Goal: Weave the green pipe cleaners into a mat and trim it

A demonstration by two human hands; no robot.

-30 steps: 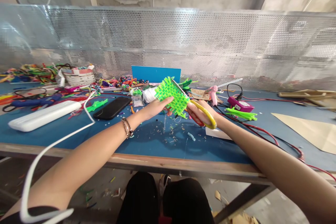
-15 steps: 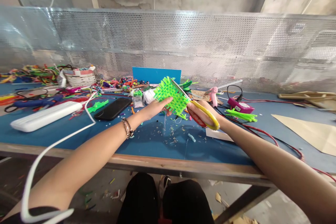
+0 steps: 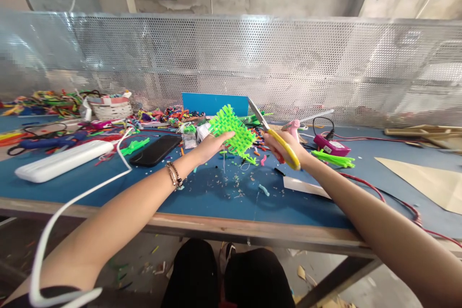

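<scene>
My left hand [image 3: 215, 147] grips a bright green woven square [image 3: 236, 130] by its lower left side, thumb on top, above the blue table. Short strip ends stick out along the square's edges. To its right, my right hand [image 3: 283, 147] holds scissors [image 3: 285, 148] with yellow and red handles. Their blades point up and to the left, apart from the weave. How far the blades are spread cannot be made out.
A black phone [image 3: 156, 150], a white power strip [image 3: 63, 160] and its cable lie left. A pink glue gun [image 3: 294, 129], purple box [image 3: 331, 145] and green strips [image 3: 334, 158] lie right. Small scraps dot the table [image 3: 216, 202]. Behind stands a perforated metal screen [image 3: 224, 57].
My right hand and the scissors have moved right and away from the woven square, whose upper right edge the blades crossed before. My left hand and the square have shifted slightly left.
</scene>
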